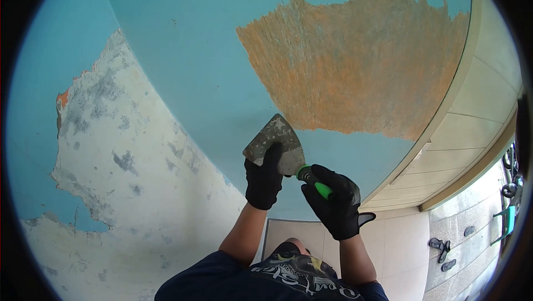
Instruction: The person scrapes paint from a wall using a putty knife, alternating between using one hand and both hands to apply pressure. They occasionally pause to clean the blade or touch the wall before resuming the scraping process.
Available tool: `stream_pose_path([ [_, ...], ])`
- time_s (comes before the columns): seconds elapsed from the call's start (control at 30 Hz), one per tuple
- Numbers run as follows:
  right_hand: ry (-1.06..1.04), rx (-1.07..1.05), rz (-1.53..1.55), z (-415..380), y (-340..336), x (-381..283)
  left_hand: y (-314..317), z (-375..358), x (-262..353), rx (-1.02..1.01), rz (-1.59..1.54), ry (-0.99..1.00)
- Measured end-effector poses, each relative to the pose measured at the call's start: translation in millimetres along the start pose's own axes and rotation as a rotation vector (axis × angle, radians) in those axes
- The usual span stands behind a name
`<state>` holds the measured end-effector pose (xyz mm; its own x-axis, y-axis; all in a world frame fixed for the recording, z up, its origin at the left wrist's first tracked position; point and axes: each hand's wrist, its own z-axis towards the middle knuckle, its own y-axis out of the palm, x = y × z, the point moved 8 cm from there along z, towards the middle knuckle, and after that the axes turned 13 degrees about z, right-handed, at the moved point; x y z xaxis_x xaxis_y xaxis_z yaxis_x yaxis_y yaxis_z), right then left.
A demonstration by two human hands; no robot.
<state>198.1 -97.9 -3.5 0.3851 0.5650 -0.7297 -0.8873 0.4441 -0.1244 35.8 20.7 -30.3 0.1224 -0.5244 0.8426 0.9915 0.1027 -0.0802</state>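
A wide scraper [277, 144] with a stained, speckled metal blade and a green and black handle is in front of the blue wall [183, 51]. My right hand [332, 198], in a black glove, is closed around its handle. The black-gloved left hand [265, 178] grips the lower left part of the blade, thumb lying on its face. The blade's upper corner is near the lower left edge of a bare orange-brown patch [361, 62] with jagged borders. Whether the blade touches the wall cannot be told.
Left, a whitish patchy area [133, 134] of wall has ragged blue paint edges. Cream tiles [466, 129] line the right side. Pale floor tiles [388, 240] lie below. Dark sandals [441, 245] and a green object [504, 223] are at the far right.
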Motion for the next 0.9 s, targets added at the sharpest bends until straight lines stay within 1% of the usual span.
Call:
stream_pose_path([
  [0.07, -0.008, 0.013, 0.014, 3, 0, 4, 12, 2, -17, -0.073, -0.349, -0.374],
  [0.17, -0.012, 0.019, 0.017, 9, 0, 3, 14, 8, -33, -0.054, -0.298, -0.326],
  [0.27, -0.017, 0.014, 0.01, 12, 0, 6, 15, 9, -28, -0.051, -0.285, -0.296],
  [0.4, -0.027, -0.009, -0.006, 17, 3, 12, 16, 12, -32, -0.043, -0.318, -0.341],
  [0.47, -0.052, 0.009, 0.013, 18, 5, 17, 14, 15, -31, -0.03, -0.24, -0.251],
  [0.5, -0.068, 0.033, 0.032, 18, 5, 18, 14, 15, -30, -0.026, -0.242, -0.255],
  [0.6, -0.063, 0.016, -0.013, 18, 6, 19, 14, 13, -33, -0.006, -0.256, -0.32],
  [0.63, -0.054, 0.017, -0.012, 16, 5, 20, 14, 14, -32, 0.011, -0.3, -0.301],
  [0.7, -0.009, -0.05, -0.063, 12, 10, 21, 14, 8, -35, 0.02, -0.336, -0.287],
  [0.73, -0.003, -0.044, -0.062, 12, 8, 20, 9, 5, -36, 0.093, -0.227, -0.229],
  [0.77, -0.066, -0.049, -0.045, 13, 7, 12, 4, 4, -33, 0.166, -0.121, -0.167],
  [0.8, -0.126, -0.055, -0.025, 12, 6, 3, 2, 2, -29, 0.16, -0.117, -0.168],
  [0.87, -0.099, -0.064, -0.026, 10, 4, -4, -10, -1, 7, 0.19, 0.062, 0.146],
  [0.9, -0.078, -0.074, -0.03, 10, 4, -6, -7, -3, -3, 0.141, -0.024, -0.017],
])
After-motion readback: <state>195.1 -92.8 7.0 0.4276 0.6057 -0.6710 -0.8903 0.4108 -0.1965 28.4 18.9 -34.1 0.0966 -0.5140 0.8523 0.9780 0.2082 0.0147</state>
